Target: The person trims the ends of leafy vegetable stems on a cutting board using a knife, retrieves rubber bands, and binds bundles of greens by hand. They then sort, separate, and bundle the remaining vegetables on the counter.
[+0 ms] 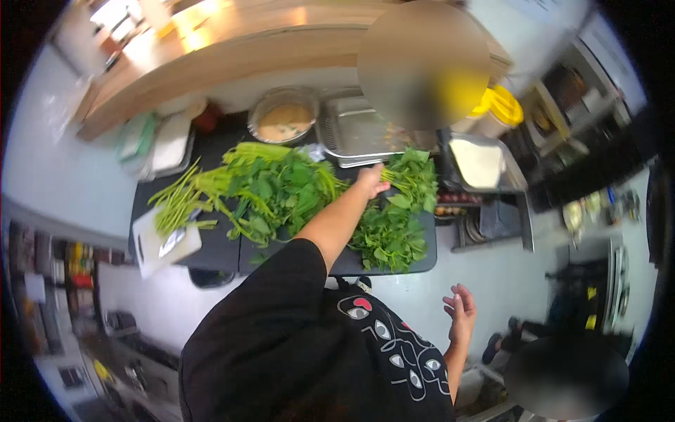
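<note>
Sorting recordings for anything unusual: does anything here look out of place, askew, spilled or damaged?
The white board sits askew at the near left corner of the dark table, apparently poking past its edge, with green stems lying over it. Nothing else clearly stands out.

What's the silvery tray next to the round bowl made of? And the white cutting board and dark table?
The silvery tray looks like smooth metal, maybe stainless steel: it's grey and glinting. The white cutting board is probably plastic, since it's plain white with no wood grain showing. The dark table has a dull top, perhaps plastic; I can't be sure.
</note>
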A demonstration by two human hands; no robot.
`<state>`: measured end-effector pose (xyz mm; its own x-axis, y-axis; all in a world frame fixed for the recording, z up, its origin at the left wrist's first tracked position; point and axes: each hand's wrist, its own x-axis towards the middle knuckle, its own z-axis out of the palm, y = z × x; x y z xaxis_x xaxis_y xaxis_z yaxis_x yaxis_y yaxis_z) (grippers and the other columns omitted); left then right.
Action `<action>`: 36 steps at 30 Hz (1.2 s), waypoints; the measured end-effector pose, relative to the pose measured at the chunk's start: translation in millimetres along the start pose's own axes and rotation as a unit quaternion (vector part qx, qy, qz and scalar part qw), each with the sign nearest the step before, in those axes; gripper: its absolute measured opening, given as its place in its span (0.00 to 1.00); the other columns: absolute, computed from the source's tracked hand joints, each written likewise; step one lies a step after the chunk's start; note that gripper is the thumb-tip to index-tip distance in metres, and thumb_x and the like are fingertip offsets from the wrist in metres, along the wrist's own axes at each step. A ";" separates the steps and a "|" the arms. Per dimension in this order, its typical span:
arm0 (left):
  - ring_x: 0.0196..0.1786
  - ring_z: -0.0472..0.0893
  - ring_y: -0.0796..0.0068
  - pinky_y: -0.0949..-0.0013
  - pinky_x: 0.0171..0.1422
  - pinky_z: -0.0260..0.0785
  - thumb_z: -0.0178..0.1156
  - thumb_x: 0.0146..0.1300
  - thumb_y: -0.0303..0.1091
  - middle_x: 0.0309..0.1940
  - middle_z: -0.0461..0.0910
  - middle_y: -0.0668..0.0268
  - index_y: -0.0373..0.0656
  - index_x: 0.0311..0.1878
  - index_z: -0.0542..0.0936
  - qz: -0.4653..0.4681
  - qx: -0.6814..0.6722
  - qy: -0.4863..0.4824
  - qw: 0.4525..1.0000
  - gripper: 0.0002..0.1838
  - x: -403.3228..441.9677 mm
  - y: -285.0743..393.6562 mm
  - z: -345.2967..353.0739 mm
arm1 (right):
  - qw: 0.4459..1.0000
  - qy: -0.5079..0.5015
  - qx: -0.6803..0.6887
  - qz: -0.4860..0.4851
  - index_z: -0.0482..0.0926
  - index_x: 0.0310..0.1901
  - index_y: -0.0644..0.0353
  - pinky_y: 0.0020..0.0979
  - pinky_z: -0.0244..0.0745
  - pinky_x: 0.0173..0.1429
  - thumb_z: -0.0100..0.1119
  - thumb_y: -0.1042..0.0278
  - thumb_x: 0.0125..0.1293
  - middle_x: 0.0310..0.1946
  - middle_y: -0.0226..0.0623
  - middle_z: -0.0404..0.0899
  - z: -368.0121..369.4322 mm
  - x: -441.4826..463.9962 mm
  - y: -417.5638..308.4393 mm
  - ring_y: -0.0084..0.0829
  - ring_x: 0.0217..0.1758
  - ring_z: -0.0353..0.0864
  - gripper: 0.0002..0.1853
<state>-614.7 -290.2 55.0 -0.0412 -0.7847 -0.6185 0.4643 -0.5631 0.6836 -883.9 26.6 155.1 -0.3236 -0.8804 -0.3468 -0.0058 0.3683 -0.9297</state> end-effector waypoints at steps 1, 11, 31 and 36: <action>0.47 0.76 0.54 0.54 0.44 0.75 0.54 0.61 0.44 0.51 0.71 0.53 0.34 0.56 0.64 0.037 0.034 0.010 0.999 0.27 2.7 -3.6 -2.1 | 1.000 -0.023 -0.014 0.002 0.69 0.55 0.58 0.30 0.72 0.43 0.55 0.58 0.62 0.50 0.37 0.74 -4.5 19.7 -4.9 0.28 0.41 0.78 0.21; 0.35 0.80 0.74 0.70 0.42 0.71 0.57 0.58 0.33 0.36 0.80 0.62 0.41 0.44 0.78 0.381 0.365 0.148 0.836 0.12 -175.3 38.8 -84.9 | 0.977 -0.182 -0.065 -0.088 0.70 0.54 0.59 0.24 0.69 0.43 0.56 0.59 0.63 0.48 0.35 0.76 57.6 141.1 -60.0 0.23 0.40 0.76 0.21; 0.72 0.35 0.50 0.33 0.67 0.34 0.76 0.22 0.52 0.71 0.30 0.57 0.62 0.71 0.41 0.023 0.807 0.243 0.537 0.70 -270.8 176.1 -553.4 | 0.974 -0.168 -0.039 -0.143 0.70 0.52 0.68 0.29 0.72 0.53 0.53 0.70 0.64 0.45 0.42 0.76 309.6 4.8 -49.0 0.29 0.47 0.76 0.16; 0.72 0.32 0.50 0.33 0.67 0.30 0.76 0.23 0.54 0.71 0.28 0.54 0.61 0.71 0.37 -0.021 0.818 0.152 0.555 0.72 -233.1 217.4 -604.3 | 0.954 -0.218 -0.130 -0.159 0.70 0.52 0.69 0.26 0.70 0.51 0.53 0.71 0.64 0.43 0.41 0.77 375.0 -55.1 -51.5 0.26 0.42 0.76 0.16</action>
<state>30.5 -73.2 113.6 0.2448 -0.8217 -0.5148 -0.9654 -0.2560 -0.0503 -510.9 -55.8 175.5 0.1570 -0.9798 -0.1241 -0.2900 0.0744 -0.9541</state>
